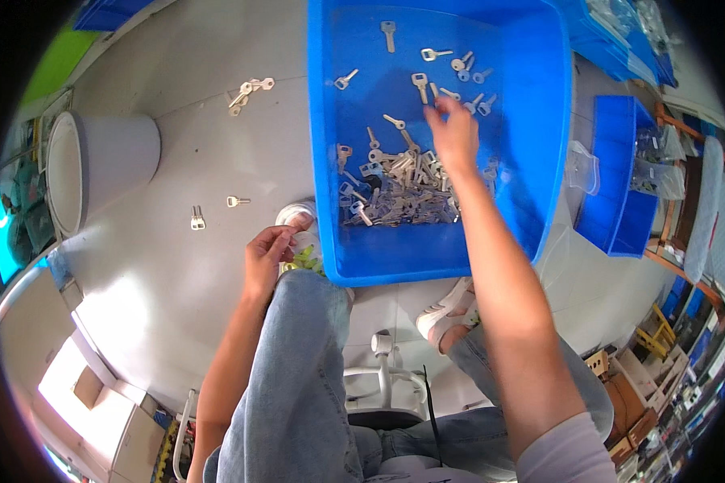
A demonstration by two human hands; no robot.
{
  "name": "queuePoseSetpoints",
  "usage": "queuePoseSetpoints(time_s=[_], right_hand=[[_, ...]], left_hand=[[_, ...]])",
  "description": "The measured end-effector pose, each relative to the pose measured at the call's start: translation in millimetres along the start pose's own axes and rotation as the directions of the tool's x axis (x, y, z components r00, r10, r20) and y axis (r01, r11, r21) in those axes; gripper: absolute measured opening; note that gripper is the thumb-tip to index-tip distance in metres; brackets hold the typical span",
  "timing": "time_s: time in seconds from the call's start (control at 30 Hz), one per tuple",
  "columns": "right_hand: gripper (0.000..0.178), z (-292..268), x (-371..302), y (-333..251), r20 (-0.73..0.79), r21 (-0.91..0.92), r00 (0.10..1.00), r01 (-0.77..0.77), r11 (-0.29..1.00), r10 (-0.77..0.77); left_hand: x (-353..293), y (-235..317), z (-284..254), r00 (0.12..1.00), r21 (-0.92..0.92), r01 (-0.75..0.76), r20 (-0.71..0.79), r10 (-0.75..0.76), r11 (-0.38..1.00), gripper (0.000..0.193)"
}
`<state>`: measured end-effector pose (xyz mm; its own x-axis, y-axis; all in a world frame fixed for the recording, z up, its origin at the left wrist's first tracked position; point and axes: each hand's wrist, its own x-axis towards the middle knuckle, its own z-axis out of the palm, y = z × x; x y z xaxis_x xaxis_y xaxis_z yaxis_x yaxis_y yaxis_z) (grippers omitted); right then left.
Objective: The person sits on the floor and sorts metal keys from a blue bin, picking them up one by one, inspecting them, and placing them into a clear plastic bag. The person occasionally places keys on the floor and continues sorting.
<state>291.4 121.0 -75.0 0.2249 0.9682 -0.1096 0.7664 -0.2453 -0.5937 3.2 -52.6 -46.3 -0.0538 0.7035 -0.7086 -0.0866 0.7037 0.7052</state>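
Observation:
My right hand [456, 135] reaches into a large blue plastic bin [330, 169]. Thumb and fingers look slightly apart, just short of a few loose keys [449, 94] on the bin's bottom. Silvery key blanks [415, 177] are heaped at the near end of the bin, and others lie scattered toward its far end. By my left knee, my left hand [266, 256] is closed in a pinch; what its fingertips hold, if anything, is too small to make out. Something yellow-green [306, 259] shows beside that hand, above my left foot.
On the grey floor to the left lie a small cluster of keys [250, 92], a pair of keys [198, 217] and a single key [238, 201]. A white bucket [121, 153] lies beyond them. Blue shelf bins [612, 177] with plastic bags stand on the right.

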Motion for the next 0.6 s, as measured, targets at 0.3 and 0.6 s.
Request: queuePoseSetpoints(time_s=[0.3, 0.6], right_hand=[[0.026, 20.1, 63.8, -17.9, 0.021, -0.344, 1.0, -0.012, 0.939, 0.02], [0.015, 21.1, 87.3, -3.8, 0.091, -0.063, 0.987, 0.138, 0.988, -0.132]], left_hand=[[6.2, -4.8, 1.6, 0.997, -0.037, 0.06, -0.044, -0.062, 0.997, 0.017], [13.1, 5.5, -3.7, 0.998, -0.057, 0.054, -0.039, -0.057, 0.997, 0.016]])
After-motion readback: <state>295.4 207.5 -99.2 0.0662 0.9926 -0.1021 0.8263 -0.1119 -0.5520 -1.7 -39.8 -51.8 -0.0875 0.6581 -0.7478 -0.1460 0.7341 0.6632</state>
